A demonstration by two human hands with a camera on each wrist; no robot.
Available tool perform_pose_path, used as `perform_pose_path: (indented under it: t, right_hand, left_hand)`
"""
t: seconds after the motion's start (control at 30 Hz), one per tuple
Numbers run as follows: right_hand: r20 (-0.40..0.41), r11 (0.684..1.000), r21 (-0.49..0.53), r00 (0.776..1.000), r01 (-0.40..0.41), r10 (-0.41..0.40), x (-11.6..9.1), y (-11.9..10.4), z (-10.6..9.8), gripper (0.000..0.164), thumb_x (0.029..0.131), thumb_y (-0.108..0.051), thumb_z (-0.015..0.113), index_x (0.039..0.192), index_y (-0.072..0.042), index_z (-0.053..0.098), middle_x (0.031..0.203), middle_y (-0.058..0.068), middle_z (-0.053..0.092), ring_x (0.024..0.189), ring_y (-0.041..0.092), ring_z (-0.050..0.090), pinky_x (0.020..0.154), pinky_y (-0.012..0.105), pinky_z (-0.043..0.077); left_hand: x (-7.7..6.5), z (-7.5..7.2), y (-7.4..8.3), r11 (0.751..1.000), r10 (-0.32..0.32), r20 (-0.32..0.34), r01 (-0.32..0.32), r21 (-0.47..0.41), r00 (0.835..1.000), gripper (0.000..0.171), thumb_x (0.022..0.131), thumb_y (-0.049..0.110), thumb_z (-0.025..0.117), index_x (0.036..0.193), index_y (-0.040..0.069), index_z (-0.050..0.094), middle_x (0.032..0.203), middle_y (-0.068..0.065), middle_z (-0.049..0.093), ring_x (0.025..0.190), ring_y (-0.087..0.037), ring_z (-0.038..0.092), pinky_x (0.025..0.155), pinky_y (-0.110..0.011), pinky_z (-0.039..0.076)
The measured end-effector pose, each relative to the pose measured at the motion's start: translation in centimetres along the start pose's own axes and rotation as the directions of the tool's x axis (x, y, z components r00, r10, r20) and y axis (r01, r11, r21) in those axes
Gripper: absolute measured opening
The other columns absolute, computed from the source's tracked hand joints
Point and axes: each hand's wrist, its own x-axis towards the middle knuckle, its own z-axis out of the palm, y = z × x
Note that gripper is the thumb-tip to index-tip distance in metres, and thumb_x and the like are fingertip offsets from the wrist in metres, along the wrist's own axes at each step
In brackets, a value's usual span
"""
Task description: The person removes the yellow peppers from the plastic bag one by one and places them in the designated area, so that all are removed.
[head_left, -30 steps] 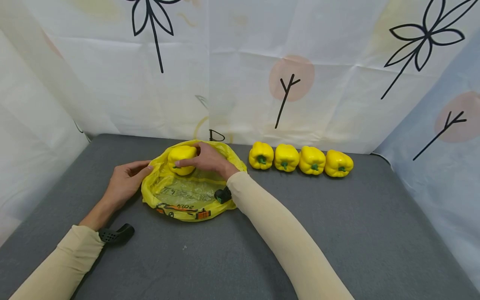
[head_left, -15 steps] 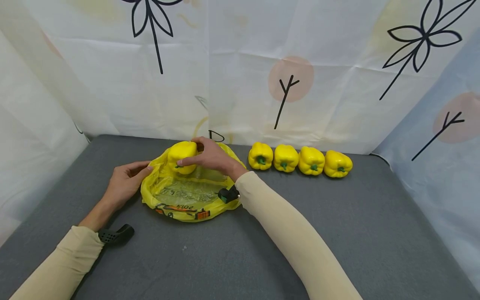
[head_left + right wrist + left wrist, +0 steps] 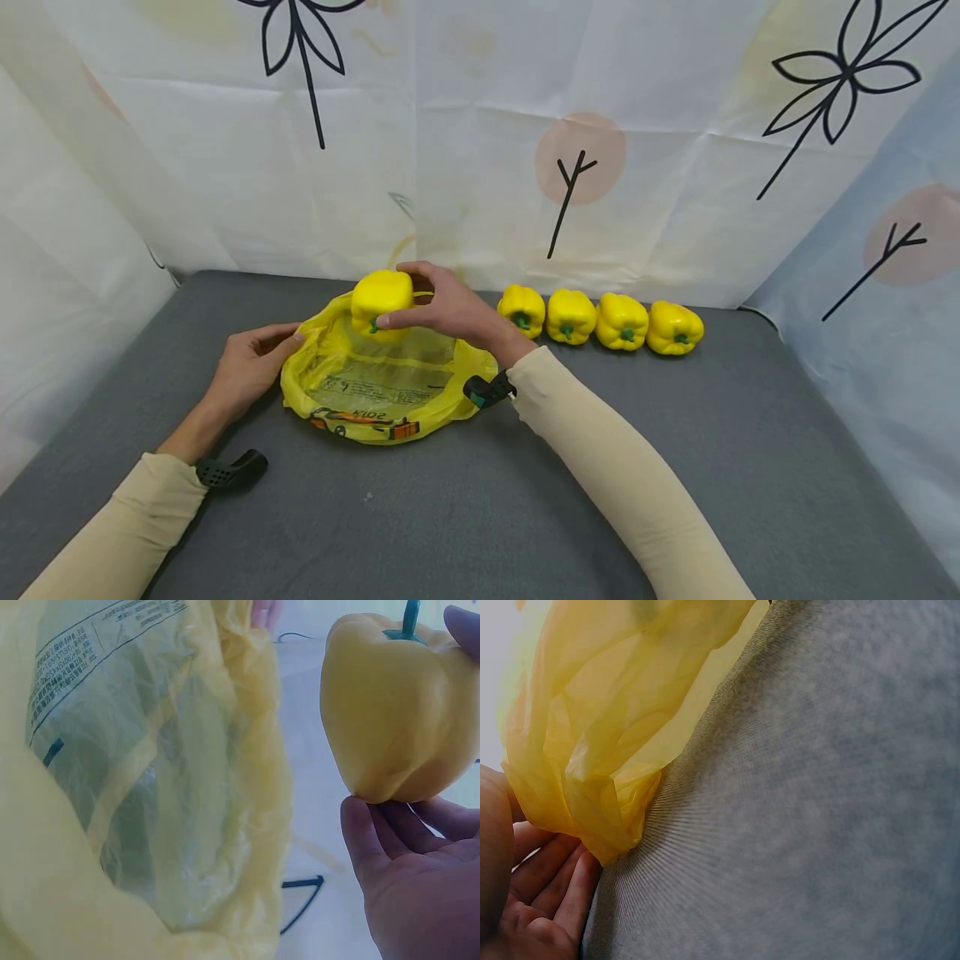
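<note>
A yellow bell pepper (image 3: 381, 297) with a green stem is held in my right hand (image 3: 461, 310), thumb near the stem and fingers on the opposite end. In the right wrist view the pepper (image 3: 397, 705) stands apart from the opening of a yellow plastic bag (image 3: 446, 406). The bag lies mouth-up on the table, its printed inside visible and no pepper showing in it. My left hand (image 3: 251, 367) pinches the bag's left rim between thumb and fingers. From the left wrist, the gathered bag edge (image 3: 607, 795) shows between thumb and fingers.
Several yellow bell peppers (image 3: 572, 317) stand in a row at the back of the grey table (image 3: 420, 525), right of the bag, stems facing forward. Behind the table hangs a white printed curtain (image 3: 480, 167). A dark strap (image 3: 232, 471) sits on the left wrist.
My right hand has raised the bell pepper out of the bag's mouth, upward and to the right. The left hand stays at the bag's rim.
</note>
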Motion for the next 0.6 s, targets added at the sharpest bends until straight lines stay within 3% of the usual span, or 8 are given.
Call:
perform_pose_path:
  t: [0.6]
  right_hand:
    - [-0.055,0.990,0.120,0.996,0.075,-0.069,-5.0,1.0,-3.8,0.079,0.089,-0.016,0.077,0.156,-0.010,0.036,0.151,0.003,0.046,0.137,0.020,0.047,0.108,0.036,0.044]
  left_hand:
    - [0.0,-0.1,0.0,1.000,-0.013,0.005,0.012,0.003,1.000,0.053,0.106,0.038,0.055,0.142,-0.002,0.057,0.133,-0.026,0.060,0.092,0.012,0.055,0.073,-0.009,0.048]
